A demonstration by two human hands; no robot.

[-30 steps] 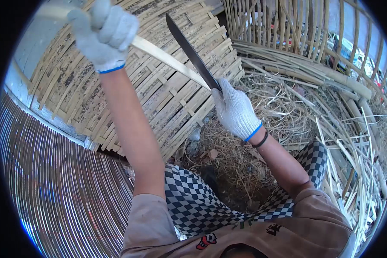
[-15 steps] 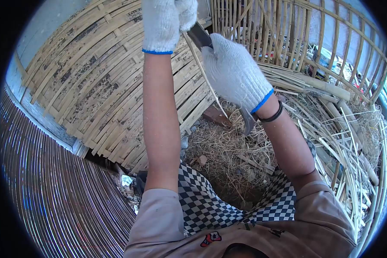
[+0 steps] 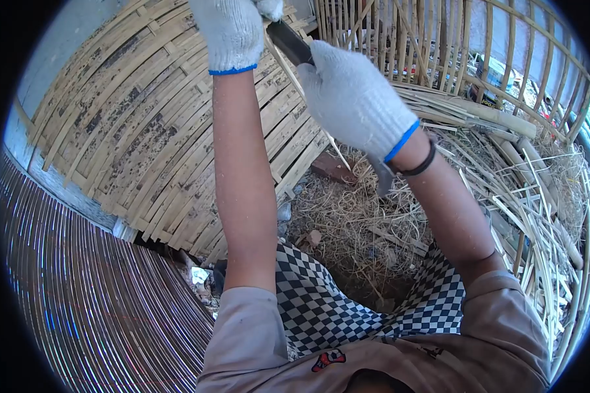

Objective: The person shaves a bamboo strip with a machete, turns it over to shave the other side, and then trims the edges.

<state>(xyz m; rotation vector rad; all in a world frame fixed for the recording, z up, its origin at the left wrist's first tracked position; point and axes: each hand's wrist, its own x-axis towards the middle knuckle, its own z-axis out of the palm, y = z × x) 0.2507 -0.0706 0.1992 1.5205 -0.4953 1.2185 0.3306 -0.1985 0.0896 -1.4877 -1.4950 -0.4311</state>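
Observation:
My right hand (image 3: 354,98), in a white knit glove with a blue cuff, is closed round the handle of a knife. The dark, broad blade (image 3: 288,42) points up and left toward my other hand, and the curved handle end (image 3: 383,178) shows below my wrist. My left hand (image 3: 233,33), gloved alike, is at the top edge and partly cut off; its fingers are curled at the upper end of a thin bamboo strip (image 3: 335,149). That strip slants down to the right behind the blade and my right hand, its lower end over the shavings.
A woven bamboo panel (image 3: 157,124) leans on the left, with a ribbed dark surface (image 3: 92,288) below it. Curly shavings (image 3: 360,219) cover the ground by a brick (image 3: 333,168). Split strips (image 3: 537,255) lie at right, near a bamboo fence (image 3: 432,39).
Both hands have shifted a little up and left in view, the knife with the right one. The strip's lower end now sits slightly further right.

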